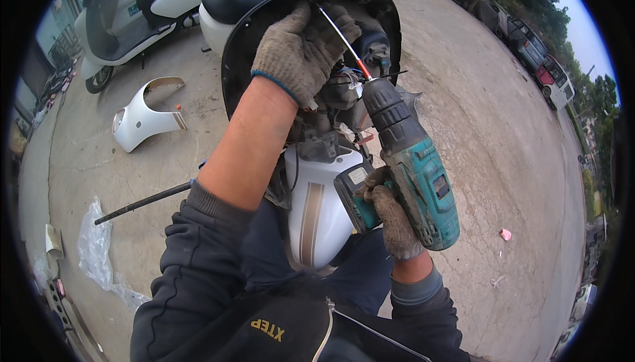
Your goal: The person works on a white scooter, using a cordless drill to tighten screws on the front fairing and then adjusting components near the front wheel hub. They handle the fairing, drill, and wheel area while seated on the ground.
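Outdoor concrete ground (496, 157), pale and cracked, surrounded the work; a white scooter with a black seat (177, 1) stood at upper left, and a curved white plastic panel (141, 112) lay on the ground, well apart from the hands. Right hand (393, 222), in a grey-brown knit glove: fingers wrapped round the handle of a teal-and-black cordless drill (418, 167). Drill sat right of the body's midline, long axis slanting from lower right to upper left, chuck end away from the person. Its slim silver bit with a red collar (339, 34) continued that line into an open black shell with a rounded rim (238, 64). Left hand (284, 51), likewise gloved, was inside the shell and nearer the bit's tip, which ended just beside its fingers. Left fingers partly hidden; could not tell whether they pinched anything, nor whether the tip made contact.
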`<action>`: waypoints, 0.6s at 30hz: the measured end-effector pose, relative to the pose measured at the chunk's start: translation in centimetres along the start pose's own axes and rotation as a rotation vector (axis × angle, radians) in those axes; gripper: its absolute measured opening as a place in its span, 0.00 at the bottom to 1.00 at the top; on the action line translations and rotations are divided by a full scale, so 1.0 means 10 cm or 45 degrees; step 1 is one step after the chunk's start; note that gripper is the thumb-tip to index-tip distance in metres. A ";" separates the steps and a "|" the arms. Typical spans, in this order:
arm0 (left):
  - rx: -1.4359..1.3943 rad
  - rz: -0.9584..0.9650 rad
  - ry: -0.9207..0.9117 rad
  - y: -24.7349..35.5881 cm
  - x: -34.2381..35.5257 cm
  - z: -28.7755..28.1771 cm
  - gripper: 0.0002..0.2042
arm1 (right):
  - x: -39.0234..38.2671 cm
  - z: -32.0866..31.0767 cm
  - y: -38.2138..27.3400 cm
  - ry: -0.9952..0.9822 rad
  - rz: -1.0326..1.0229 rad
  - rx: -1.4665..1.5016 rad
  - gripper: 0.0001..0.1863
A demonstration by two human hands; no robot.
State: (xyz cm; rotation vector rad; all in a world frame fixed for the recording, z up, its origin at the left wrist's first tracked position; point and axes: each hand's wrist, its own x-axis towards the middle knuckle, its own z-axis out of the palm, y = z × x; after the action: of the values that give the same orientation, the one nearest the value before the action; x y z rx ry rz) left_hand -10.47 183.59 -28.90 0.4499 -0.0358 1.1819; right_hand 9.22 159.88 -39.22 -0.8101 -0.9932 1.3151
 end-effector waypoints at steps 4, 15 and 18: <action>-0.038 -0.054 -0.101 0.04 0.04 -0.09 0.19 | -0.01 -0.05 0.07 -0.121 -0.228 -0.288 0.19; -0.072 -0.090 -0.120 0.05 0.04 -0.08 0.18 | 0.03 0.14 -0.09 0.086 -0.009 -0.362 0.16; -0.090 -0.099 -0.126 0.05 0.05 -0.10 0.18 | 0.07 0.19 -0.15 0.052 -0.178 -0.769 0.15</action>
State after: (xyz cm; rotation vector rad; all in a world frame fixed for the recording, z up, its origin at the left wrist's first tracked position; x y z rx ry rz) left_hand -10.94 184.51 -29.58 0.4431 -0.1440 1.0780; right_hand 8.04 160.34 -36.98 -1.1883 -1.4134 0.8750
